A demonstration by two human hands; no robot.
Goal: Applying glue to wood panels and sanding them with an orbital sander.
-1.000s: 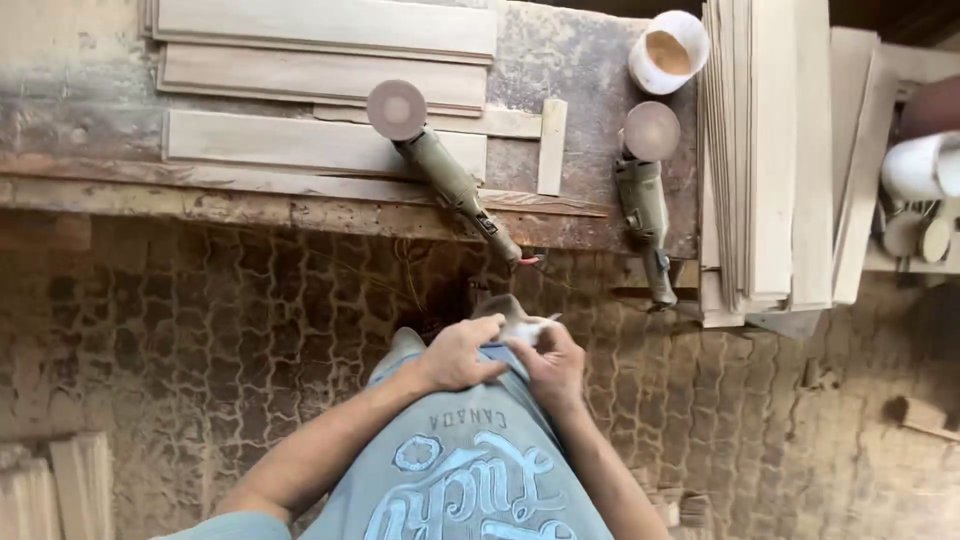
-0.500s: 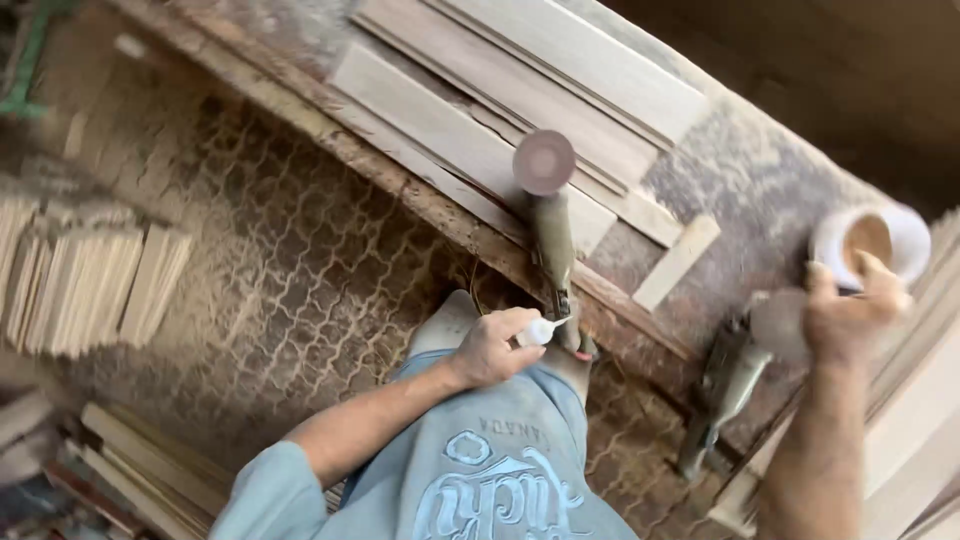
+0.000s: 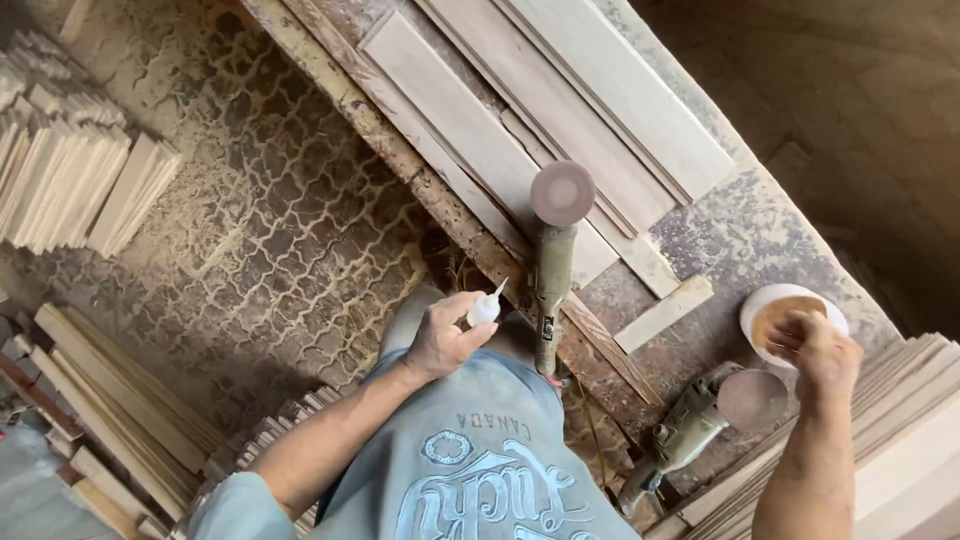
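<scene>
The left hand (image 3: 440,335) is wrapped around a small white squeeze bottle (image 3: 484,309), fingers curled tight about its body, the pointed nozzle aimed up and away toward the workbench (image 3: 740,235). The bottle sits just off the bench's near edge, right beside the handle of an angle sander (image 3: 553,262) that lies on the bench with its round brown disc facing up.

Over on the other side, the right hand (image 3: 818,352) is down at a white bowl (image 3: 765,305) holding something tan. Fingertips are bunched together and dipped over the bowl's rim; whether they pinch any of the contents cannot be told from here. The bowl stands on the dusty bench top, close to a second sander (image 3: 690,428) whose disc lies just below it.

Between the two hands a short wooden block (image 3: 662,314) rests flat on the bench. Further up, long pale planks (image 3: 560,110) lie side by side along the surface. A stack of boards (image 3: 900,430) stands at the right edge, under the right forearm.

The person wears a light blue printed T-shirt (image 3: 470,470). Below the bench is a patterned, dust-covered floor (image 3: 280,220), with bundles of wooden slats (image 3: 80,170) piled at the left and more strips (image 3: 110,400) leaning lower down.
</scene>
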